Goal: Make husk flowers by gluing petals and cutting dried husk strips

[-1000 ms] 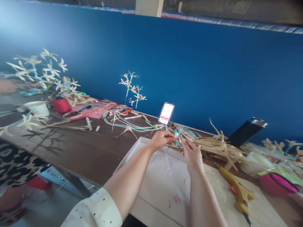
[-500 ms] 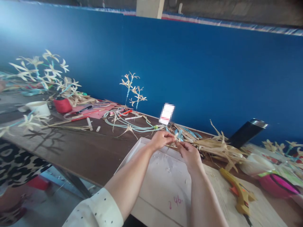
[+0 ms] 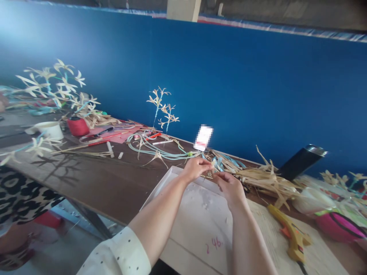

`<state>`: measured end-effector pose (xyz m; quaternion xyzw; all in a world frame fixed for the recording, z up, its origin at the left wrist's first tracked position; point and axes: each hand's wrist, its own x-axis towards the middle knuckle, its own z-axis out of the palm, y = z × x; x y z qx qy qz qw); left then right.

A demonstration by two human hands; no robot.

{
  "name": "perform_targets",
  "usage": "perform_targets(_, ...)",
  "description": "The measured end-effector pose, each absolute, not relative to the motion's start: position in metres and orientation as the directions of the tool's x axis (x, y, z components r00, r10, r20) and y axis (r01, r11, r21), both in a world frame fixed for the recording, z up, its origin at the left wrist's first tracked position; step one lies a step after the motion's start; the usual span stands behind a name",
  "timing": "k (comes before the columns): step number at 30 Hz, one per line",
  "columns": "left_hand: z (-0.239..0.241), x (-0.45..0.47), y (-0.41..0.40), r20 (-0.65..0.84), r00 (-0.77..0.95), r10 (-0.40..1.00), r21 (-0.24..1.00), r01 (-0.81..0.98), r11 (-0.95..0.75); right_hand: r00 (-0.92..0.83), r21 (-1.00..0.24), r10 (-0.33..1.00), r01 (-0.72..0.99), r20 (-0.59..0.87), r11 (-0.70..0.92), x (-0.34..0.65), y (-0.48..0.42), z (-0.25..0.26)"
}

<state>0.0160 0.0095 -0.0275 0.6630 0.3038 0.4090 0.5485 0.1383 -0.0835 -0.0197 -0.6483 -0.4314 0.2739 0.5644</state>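
Observation:
Over the far edge of a shallow white box lid (image 3: 197,214), both hands work close together. My left hand (image 3: 195,168) is closed in a pinch on a small pale dried-leaf strip (image 3: 213,162). Just below and to the right, my right hand (image 3: 230,186) is also pinched, its fingertips at the strip's lower end. The piece is small and partly covered by the fingers. Behind the hands lies a pile of dried leaf strips (image 3: 258,177) with some blue strips among them.
A yellow glue gun (image 3: 295,238) rests on paper at right, near a pink pouch (image 3: 340,227). A black flask (image 3: 302,162) leans by the blue wall. A phone (image 3: 203,138) stands ahead. Leaf flowers (image 3: 61,84), a white cup (image 3: 53,130) and coiled pale-blue cord (image 3: 160,154) lie left.
The fingertips have drawn slightly apart, and more of the pale strip shows above my left fingers. The whole view has shifted slightly; the surrounding things stay put.

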Motion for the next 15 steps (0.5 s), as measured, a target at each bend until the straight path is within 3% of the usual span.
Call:
perform_targets(3,-0.023,0.014,0.007,0.232,0.436,0.869,0.972,-0.063,-0.228,0.533,-0.996,0.845,-0.046,0.043,0.080,0.141,-0.083,-0.020)
perform_targets(7,-0.016,0.014,0.000,0.223,0.464,0.858,0.975,-0.090,-0.205,0.499,-0.927,0.866,-0.328,-0.008,0.180,0.144,-0.084,-0.017)
perform_targets(15,-0.023,0.020,-0.002,0.229,0.522,0.822,0.973,-0.128,-0.189,0.406,-0.823,0.914,-0.529,-0.029,0.209,0.147,-0.085,-0.018)
